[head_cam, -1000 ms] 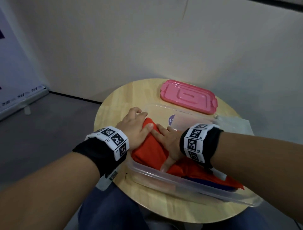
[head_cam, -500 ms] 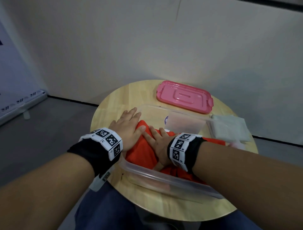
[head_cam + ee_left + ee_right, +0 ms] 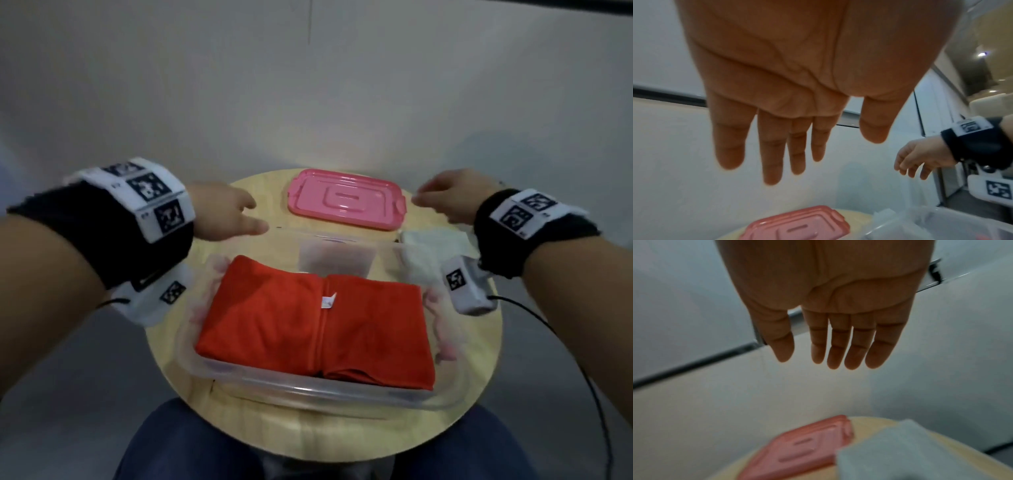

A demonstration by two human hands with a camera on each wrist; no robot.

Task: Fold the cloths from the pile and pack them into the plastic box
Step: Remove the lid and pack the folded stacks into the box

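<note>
I see the round wooden table [image 3: 164,346] carrying everything. The clear plastic box [image 3: 308,394] takes up its middle and near edge. Inside the box the folded red cloth [image 3: 274,325] lies flat and fills most of the floor, a small white tag [image 3: 328,301] at its centre seam. The pink lid [image 3: 346,204] lies at the table's far edge, just beyond the box. A folded white cloth [image 3: 431,246] sits at the right edge, beside the box's far right corner. My left hand [image 3: 222,216] hovers over the far left edge, fingers [image 3: 770,146] straight, slightly parted, holding nothing. My right hand [image 3: 448,195] hangs over the far right edge above the white cloth, fingers [image 3: 838,344] straight and close together, empty.
</note>
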